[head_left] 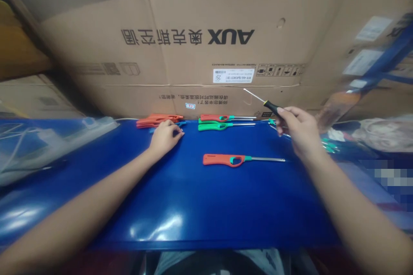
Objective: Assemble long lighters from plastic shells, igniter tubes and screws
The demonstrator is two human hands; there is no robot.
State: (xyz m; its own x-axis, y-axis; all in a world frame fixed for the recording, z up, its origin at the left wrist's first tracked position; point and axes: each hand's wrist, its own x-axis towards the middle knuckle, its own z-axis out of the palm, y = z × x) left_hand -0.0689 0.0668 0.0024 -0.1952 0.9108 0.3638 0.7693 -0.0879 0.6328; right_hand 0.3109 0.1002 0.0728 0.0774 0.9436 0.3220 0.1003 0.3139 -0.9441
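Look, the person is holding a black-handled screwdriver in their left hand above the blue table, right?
Not quite, the hand is wrong. The head view shows the black-handled screwdriver in the person's right hand, not the left. It is above the blue table, as you said.

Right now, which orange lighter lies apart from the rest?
The orange-red lighter with the teal trigger, lying alone nearest the person; the others sit in the far row or the pile beyond the left hand.
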